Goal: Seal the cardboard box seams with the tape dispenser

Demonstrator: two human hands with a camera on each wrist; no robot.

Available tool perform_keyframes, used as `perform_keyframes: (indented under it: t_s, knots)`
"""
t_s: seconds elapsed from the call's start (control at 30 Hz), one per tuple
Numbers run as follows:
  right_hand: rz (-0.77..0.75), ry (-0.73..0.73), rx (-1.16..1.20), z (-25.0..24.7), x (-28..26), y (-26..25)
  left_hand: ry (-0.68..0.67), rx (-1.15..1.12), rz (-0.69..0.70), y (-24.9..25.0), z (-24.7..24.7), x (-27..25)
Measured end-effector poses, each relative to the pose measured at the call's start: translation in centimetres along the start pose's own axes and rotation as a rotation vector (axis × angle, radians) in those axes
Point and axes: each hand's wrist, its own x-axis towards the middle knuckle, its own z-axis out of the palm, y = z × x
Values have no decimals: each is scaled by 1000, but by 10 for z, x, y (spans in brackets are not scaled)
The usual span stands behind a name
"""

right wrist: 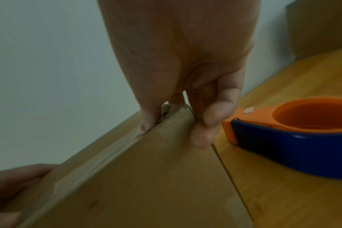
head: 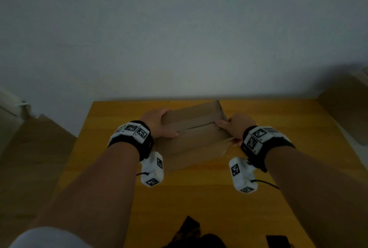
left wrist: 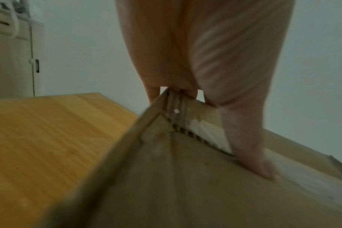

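Note:
A brown cardboard box (head: 191, 138) lies on the yellow wooden table (head: 258, 198), its centre seam running left to right. My left hand (head: 159, 124) grips the box's left end, thumb on top and fingers curled over the far corner (left wrist: 172, 98). At the box's right end my right hand (head: 233, 128) grips the edge, thumb (right wrist: 146, 123) on top and fingers (right wrist: 207, 126) down the side. An orange and blue tape dispenser (right wrist: 295, 135) sits on the table just right of the box, seen only in the right wrist view. Old tape (right wrist: 88, 166) shows along the box's top.
Larger cardboard boxes stand off the table at the left (head: 39, 144) and at the right (head: 346, 108). A pale wall (head: 179, 28) rises right behind the table. Dark objects (head: 276, 240) lie at the near table edge. A white cabinet (left wrist: 12, 61) stands far left.

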Motion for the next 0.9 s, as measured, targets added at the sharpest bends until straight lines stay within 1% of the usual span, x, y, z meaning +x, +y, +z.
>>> perform_keyframes:
  t_s: [0.13, 0.2, 0.3, 0.4, 0.43, 0.53, 0.6, 0.67, 0.7, 0.77, 0.83, 0.9]
  knots:
    - [40, 34, 79, -5, -6, -1, -44, -186, -65, 5, -2, -8]
    - [51, 12, 205, -4, -7, 0, -82, -235, -91, 6, -6, -12]
    - [63, -21, 391, -1, -13, -2, -116, -122, -97, 5, -3, -14]
    - [76, -55, 445, 6, -18, -9, -119, -47, -104, 7, 7, -17]
    - [92, -52, 430, 8, -19, -13, -116, -25, -108, 8, 10, -18]
    - [149, 17, 416, 16, -20, -25, -116, 8, -119, 9, 14, -18]
    - [128, 26, 343, 18, -23, -32, -122, 18, -129, 10, 16, -18]
    - [99, 0, 235, 21, -26, -37, -128, 22, -133, 11, 18, -19]
    - [108, -6, 202, 20, -28, -40, -135, 19, -136, 12, 18, -20]
    - [126, 3, 171, 21, -24, -40, -161, -21, -133, 12, 18, -21]
    - [89, 12, 69, 19, -24, -41, -179, -100, -131, 12, 16, -22]
    - [93, 32, 66, 18, -24, -42, -181, -158, -129, 13, 14, -23]
